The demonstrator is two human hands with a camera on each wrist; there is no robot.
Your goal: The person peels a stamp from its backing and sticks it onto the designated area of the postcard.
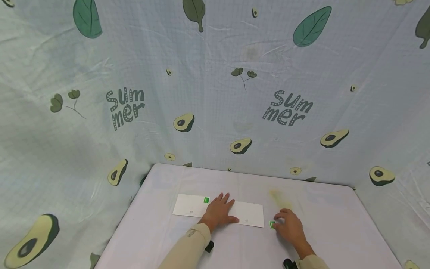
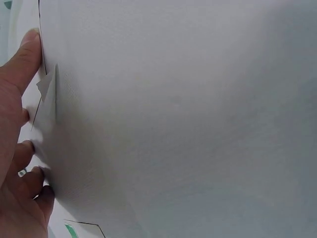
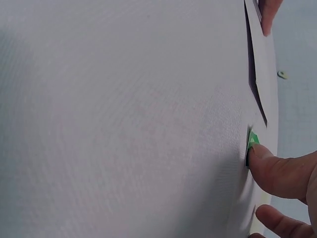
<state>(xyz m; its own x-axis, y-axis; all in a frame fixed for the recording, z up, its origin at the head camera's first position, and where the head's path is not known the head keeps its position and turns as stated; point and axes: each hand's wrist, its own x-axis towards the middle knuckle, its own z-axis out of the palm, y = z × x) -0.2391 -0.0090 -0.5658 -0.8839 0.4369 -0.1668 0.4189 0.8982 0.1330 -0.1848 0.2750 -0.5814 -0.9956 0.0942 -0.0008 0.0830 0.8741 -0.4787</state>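
Our left hand (image 1: 218,212), fingers spread, should hold the white paper (image 1: 250,214) steady. Our right hand (image 1: 291,227) pinches the green sticker (image 1: 271,224) just beside its right end; we'd best grip only the edge.

- Worktop (image 1: 326,213): pale and flat, with rounded far corners and a yellowish stain (image 1: 277,197) right of its middle.
- Left white paper (image 1: 188,204): lying flat.
- Right white paper (image 1: 251,213): lying flat near the first, its left end partly hidden.
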